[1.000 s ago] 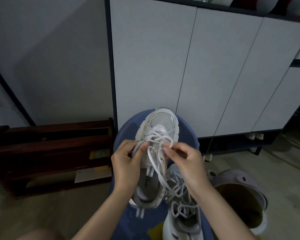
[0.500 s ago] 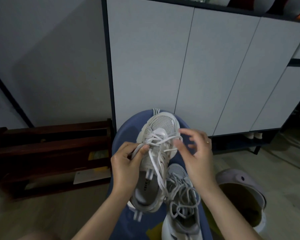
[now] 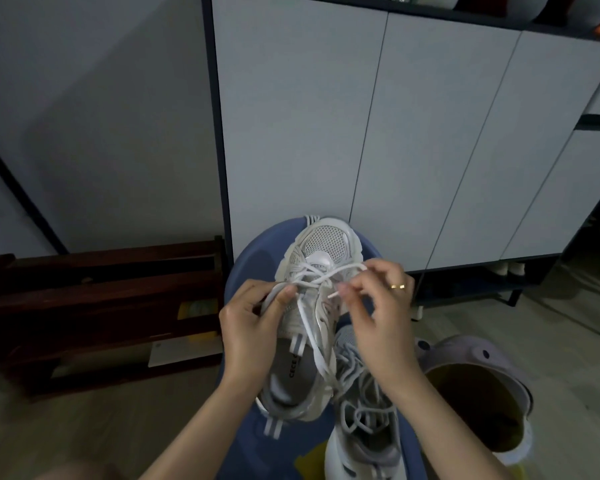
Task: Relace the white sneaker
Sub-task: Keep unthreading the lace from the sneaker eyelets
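White sneaker rests on blue tub, both hands pinching lace.

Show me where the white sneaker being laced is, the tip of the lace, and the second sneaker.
White sneaker (image 3: 326, 242), head view, on its mesh toe.
Lace tip (image 3: 333, 294), head view, on the free end by the right hand's fingers.
Second sneaker (image 3: 364, 441), head view, on its laced tongue.
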